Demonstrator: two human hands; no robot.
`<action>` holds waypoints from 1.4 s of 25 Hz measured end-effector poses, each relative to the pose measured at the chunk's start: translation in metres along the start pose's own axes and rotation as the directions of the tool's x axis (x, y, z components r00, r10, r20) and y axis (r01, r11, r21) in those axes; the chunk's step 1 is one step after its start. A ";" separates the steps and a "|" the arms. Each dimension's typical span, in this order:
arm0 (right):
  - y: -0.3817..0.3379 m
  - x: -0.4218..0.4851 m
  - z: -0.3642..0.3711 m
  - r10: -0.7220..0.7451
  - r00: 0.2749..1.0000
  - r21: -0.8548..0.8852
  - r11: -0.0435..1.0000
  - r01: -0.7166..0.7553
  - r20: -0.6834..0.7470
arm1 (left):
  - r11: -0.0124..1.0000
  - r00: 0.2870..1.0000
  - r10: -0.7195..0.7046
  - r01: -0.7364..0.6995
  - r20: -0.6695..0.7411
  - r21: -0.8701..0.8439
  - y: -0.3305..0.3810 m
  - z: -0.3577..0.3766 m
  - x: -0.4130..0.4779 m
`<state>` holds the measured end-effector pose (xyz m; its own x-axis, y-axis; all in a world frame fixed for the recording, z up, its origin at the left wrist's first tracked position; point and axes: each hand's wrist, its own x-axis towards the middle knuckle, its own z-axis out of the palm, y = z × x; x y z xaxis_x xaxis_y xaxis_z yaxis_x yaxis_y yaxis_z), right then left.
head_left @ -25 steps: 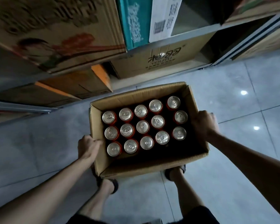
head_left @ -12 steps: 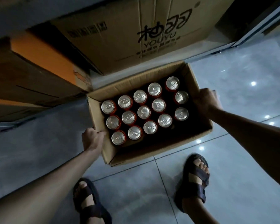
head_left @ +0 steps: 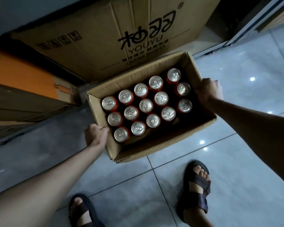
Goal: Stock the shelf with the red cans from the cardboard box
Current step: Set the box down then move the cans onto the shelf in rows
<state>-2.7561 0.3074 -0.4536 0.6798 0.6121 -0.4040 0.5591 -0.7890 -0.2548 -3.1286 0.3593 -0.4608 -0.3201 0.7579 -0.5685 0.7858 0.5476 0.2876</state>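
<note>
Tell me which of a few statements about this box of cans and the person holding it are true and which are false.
1. The left hand and the right hand both grip the cardboard box, one at each end. True.
2. The box holds fifteen red cans. True.
3. One can lies on its side. False: all of them stand upright, tops up.
4. The person is barefoot. False: both feet wear dark sandals.
5. The cans fill the box completely. False: a strip along the near wall has no cans.
</note>
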 end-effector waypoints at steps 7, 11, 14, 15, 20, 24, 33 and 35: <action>-0.055 -0.104 0.017 -0.317 0.919 -0.011 0.946 0.324 -0.234 | 0.978 0.947 -0.022 0.088 0.322 -0.191 0.000 -0.031 -0.018; -0.106 -0.181 0.066 -0.766 0.566 -0.071 0.574 0.816 0.305 | 0.935 0.889 0.069 0.101 0.452 -0.341 -0.010 -0.048 -0.030; -0.138 -0.194 0.111 -0.729 0.561 -0.252 0.502 0.827 0.392 | 0.912 0.865 0.144 0.072 0.481 -0.403 -0.016 -0.052 -0.026; -0.145 -0.195 0.123 -0.702 0.606 -0.345 0.502 0.793 0.374 | 0.906 0.861 0.166 0.059 0.481 -0.419 -0.016 -0.051 -0.024; -0.157 -0.192 0.159 -0.600 0.727 -0.513 0.531 0.674 0.335 | 0.893 0.853 0.224 0.014 0.472 -0.450 -0.024 -0.047 -0.019; -0.158 -0.194 0.149 -0.668 0.686 -0.443 0.543 0.714 0.287 | 0.944 0.854 0.199 -0.035 0.480 -0.329 -0.029 -0.050 -0.012; -0.168 -0.267 -0.087 -0.481 0.856 0.204 0.872 0.444 0.190 | 0.843 0.641 0.505 -0.508 0.578 -0.175 0.016 -0.180 -0.117; -0.186 -0.295 -0.175 -0.438 0.875 0.366 0.864 0.345 0.209 | 0.786 0.558 0.580 -0.574 0.593 -0.229 0.062 -0.242 -0.158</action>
<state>-2.9776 0.2829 -0.1335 0.2506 0.8696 -0.4254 0.5442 -0.4900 -0.6810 -3.1573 0.3589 -0.1667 0.5909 0.5305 -0.6078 0.6805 0.0768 0.7287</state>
